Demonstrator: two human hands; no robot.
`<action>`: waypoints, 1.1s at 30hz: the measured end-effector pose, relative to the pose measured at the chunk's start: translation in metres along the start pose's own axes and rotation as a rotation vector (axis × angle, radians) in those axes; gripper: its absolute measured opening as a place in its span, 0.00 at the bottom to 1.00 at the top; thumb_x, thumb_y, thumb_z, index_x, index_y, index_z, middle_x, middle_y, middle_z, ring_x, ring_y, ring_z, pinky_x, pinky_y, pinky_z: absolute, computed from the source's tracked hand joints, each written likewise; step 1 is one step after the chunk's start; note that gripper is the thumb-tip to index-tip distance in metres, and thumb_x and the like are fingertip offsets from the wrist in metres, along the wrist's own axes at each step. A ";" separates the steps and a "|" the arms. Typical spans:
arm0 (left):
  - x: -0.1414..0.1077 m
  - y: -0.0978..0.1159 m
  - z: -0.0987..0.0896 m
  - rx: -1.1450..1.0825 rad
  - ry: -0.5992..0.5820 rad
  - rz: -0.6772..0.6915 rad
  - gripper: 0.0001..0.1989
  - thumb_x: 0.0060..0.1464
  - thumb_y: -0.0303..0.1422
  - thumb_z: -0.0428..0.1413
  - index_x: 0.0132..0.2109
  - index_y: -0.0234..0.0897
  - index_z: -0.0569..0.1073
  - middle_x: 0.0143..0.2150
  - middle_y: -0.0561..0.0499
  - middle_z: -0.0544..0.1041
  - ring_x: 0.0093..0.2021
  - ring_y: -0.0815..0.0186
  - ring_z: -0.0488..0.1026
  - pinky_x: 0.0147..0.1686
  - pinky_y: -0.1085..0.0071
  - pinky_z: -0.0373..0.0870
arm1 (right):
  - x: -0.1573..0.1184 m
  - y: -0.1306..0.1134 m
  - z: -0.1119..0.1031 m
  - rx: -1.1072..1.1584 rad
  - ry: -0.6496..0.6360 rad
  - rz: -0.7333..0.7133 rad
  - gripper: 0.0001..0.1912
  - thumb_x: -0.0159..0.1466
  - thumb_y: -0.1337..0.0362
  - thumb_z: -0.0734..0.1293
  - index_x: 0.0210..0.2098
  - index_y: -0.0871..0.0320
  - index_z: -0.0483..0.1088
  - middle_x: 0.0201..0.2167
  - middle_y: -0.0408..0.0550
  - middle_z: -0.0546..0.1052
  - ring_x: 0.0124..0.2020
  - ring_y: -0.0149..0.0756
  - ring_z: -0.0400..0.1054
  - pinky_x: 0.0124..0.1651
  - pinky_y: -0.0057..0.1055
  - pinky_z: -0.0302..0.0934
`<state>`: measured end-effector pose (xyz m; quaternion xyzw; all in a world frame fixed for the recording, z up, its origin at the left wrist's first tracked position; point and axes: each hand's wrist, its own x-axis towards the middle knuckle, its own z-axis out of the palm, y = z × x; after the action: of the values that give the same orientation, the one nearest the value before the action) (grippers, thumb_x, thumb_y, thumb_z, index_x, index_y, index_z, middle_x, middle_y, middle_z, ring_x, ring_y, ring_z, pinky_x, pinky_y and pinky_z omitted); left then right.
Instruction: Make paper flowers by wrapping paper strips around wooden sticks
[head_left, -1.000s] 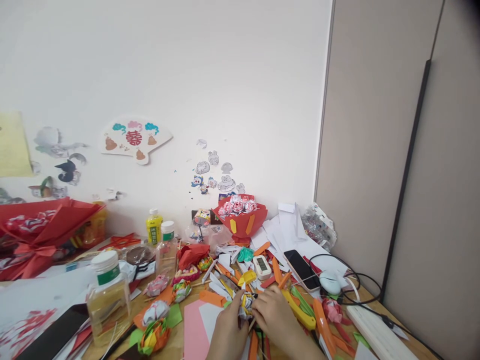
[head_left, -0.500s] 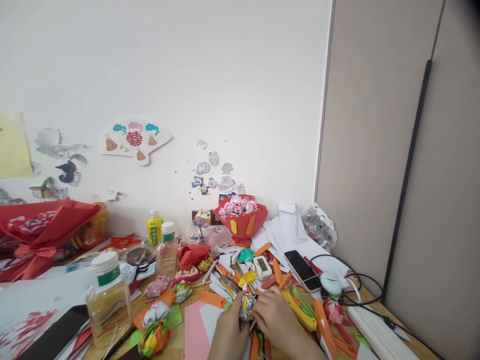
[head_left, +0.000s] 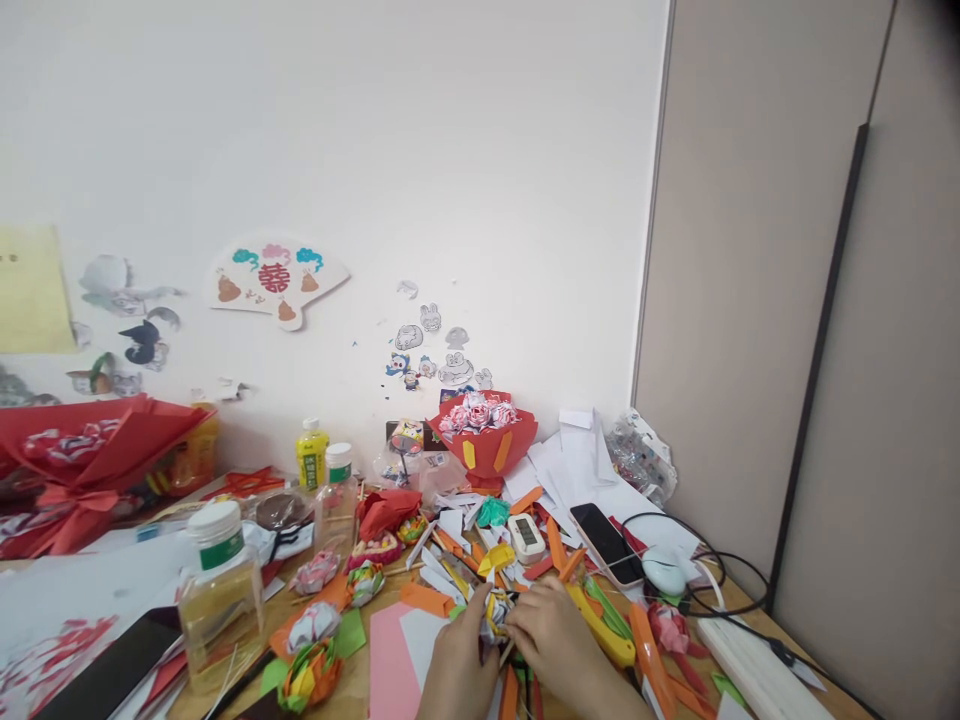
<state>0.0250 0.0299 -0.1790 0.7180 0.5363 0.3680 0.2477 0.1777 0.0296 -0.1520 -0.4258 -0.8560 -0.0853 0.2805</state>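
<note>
Low in the middle of the head view, my left hand [head_left: 463, 650] and my right hand [head_left: 553, 635] meet around a small crumpled paper flower [head_left: 496, 612], white with some yellow and dark bits. The left fingers and thumb wrap its left side. On the other side, the right fingers are bent and pressed in against it. A thin stick [head_left: 505, 652] shows below the flower between the hands. My fingers hide part of the flower. Just right of my right hand lies a yellow utility knife [head_left: 604, 628].
Paper scraps cover the wooden table. Pink paper [head_left: 390, 660] and finished paper flowers [head_left: 309, 672] lie left, beside a clear jar [head_left: 219, 600]. A white timer [head_left: 526, 538], a phone [head_left: 606, 540], a mouse [head_left: 664, 568] and a power strip [head_left: 757, 665] are right. A red bouquet [head_left: 484, 440] stands behind.
The view has shifted very slightly. Both hands keep their hold on the paper flower, with hardly any movement.
</note>
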 end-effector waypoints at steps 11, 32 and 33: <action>0.000 0.001 -0.001 -0.018 -0.004 0.013 0.31 0.42 0.21 0.46 0.57 0.37 0.60 0.48 0.46 0.75 0.45 0.61 0.71 0.44 0.70 0.64 | 0.003 0.002 0.006 0.053 0.018 0.041 0.08 0.56 0.72 0.66 0.22 0.57 0.68 0.23 0.38 0.74 0.28 0.30 0.66 0.35 0.28 0.51; 0.001 -0.001 0.000 0.021 -0.011 -0.018 0.30 0.43 0.22 0.46 0.57 0.36 0.61 0.46 0.46 0.76 0.45 0.62 0.71 0.45 0.71 0.64 | 0.006 -0.004 0.002 0.449 -0.073 0.347 0.07 0.53 0.75 0.66 0.24 0.58 0.72 0.26 0.41 0.74 0.31 0.32 0.66 0.35 0.24 0.53; 0.002 -0.001 0.001 0.025 -0.009 -0.012 0.30 0.43 0.21 0.46 0.57 0.36 0.61 0.46 0.46 0.75 0.45 0.62 0.71 0.44 0.71 0.64 | 0.006 -0.004 0.003 0.450 -0.072 0.341 0.07 0.52 0.75 0.65 0.24 0.58 0.72 0.26 0.42 0.74 0.32 0.32 0.66 0.35 0.24 0.53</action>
<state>0.0250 0.0320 -0.1799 0.7194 0.5442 0.3564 0.2434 0.1709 0.0323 -0.1505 -0.4936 -0.7787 0.1703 0.3478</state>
